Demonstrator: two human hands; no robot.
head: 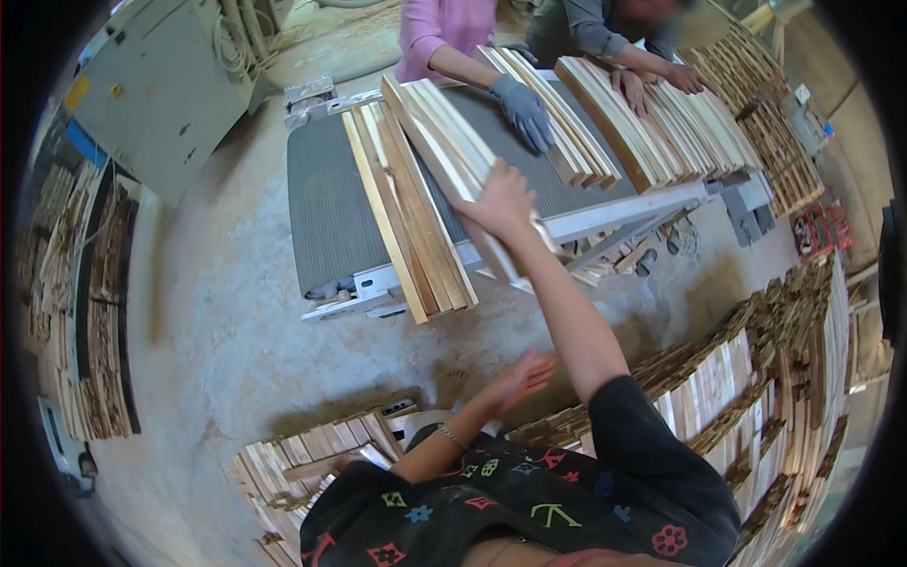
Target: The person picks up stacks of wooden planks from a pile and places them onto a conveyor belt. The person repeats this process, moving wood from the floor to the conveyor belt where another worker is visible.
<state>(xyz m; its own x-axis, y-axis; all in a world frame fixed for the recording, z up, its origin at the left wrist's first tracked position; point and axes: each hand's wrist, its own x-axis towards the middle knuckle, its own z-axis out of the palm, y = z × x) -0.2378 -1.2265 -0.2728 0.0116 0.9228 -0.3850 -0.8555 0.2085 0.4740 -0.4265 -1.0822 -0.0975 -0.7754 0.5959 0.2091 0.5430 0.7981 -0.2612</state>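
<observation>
My right hand [502, 202] reaches across the near edge of a ribbed grey conveyor belt [319, 205] and grips a bundle of planed wooden strips [443, 131]. The thumb lies on the left side and the fingers on the right; the bundle's near end is partly behind my wrist and blurred. Just left of it lies another group of wooden strips [411, 220], its near ends overhanging the belt's edge. Low in front of my body, my left hand [524, 379] holds nothing, its fingers extended and slightly blurred.
Across the belt, a co-worker's gloved hand [524, 113] touches more strips [567, 135]. Another person's bare hands [631, 92] rest on a wider row [666, 127]. Stacked wood [765, 397] stands at my right, a lower stack [319, 453] beside me. A grey metal cabinet [156, 92] stands far left.
</observation>
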